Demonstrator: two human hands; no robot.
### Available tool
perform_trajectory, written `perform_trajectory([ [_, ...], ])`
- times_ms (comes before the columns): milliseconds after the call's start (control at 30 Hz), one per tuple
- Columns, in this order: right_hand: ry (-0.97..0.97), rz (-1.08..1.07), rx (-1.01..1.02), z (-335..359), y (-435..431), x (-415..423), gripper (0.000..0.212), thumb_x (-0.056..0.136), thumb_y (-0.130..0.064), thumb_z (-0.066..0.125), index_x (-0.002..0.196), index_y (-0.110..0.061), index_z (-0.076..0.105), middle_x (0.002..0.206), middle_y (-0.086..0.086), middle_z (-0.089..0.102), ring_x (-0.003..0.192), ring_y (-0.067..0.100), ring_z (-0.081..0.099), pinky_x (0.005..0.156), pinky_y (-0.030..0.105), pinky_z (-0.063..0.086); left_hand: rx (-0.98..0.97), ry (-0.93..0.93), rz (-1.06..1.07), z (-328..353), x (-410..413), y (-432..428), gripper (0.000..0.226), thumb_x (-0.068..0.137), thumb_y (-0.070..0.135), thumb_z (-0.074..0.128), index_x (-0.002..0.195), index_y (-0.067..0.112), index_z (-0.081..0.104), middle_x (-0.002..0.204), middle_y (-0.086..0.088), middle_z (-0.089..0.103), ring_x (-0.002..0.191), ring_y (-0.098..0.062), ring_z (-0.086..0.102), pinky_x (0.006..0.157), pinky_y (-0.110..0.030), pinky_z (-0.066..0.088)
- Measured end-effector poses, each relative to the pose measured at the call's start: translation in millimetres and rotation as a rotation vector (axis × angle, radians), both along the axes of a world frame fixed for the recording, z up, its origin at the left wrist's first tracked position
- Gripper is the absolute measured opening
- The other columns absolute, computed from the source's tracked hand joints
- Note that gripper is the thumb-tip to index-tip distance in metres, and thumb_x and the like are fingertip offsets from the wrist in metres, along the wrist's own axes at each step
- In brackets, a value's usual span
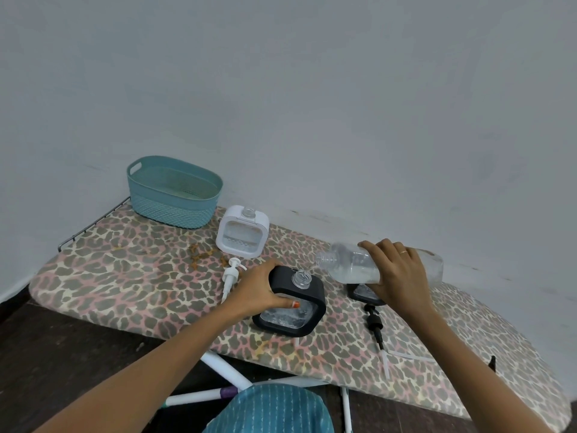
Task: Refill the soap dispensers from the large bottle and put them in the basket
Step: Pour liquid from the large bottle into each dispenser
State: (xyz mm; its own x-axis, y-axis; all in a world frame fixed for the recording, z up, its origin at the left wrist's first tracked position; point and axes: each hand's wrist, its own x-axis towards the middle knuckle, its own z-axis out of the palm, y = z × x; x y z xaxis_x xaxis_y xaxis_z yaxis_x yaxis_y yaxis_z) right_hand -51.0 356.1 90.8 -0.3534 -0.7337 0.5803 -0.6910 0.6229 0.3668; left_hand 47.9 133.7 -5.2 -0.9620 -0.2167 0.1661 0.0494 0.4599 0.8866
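Note:
My left hand (260, 290) grips the left side of a black square soap dispenser (307, 320) with an open clear neck, standing on the ironing board. My right hand (398, 276) holds the large clear bottle (346, 264) tipped sideways, mouth pointing left just above the dispenser's neck, with whitish liquid low inside. A white dispenser (242, 232) without its pump stands behind. A second black dispenser (363, 292) is mostly hidden behind my right hand. The teal basket (173, 192) sits at the back left, with nothing visible inside.
A white pump (231, 273) lies left of the black dispenser. A black pump (374, 323) with its tube lies to the right. The leopard-print ironing board (125, 276) stands against a grey wall; its near edge is close to my body.

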Motion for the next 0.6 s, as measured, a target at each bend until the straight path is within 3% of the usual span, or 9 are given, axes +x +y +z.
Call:
perform_trajectory([
  [600,0.006,-0.007,0.004,0.9,2.4,-0.1,0.067,0.036,-0.007,0.091,0.099,-0.006,0.068,0.079,0.012,0.065,0.062,0.03,0.06,0.057,0.035,0.049,0.007,-0.001,0.002,-1.5,-1.0,0.6,0.059,0.059,0.031,0.084,0.106,0.019,0.05,0.1,0.002,0.058,0.093,-0.015,0.058,0.083,-0.029,0.05],
])
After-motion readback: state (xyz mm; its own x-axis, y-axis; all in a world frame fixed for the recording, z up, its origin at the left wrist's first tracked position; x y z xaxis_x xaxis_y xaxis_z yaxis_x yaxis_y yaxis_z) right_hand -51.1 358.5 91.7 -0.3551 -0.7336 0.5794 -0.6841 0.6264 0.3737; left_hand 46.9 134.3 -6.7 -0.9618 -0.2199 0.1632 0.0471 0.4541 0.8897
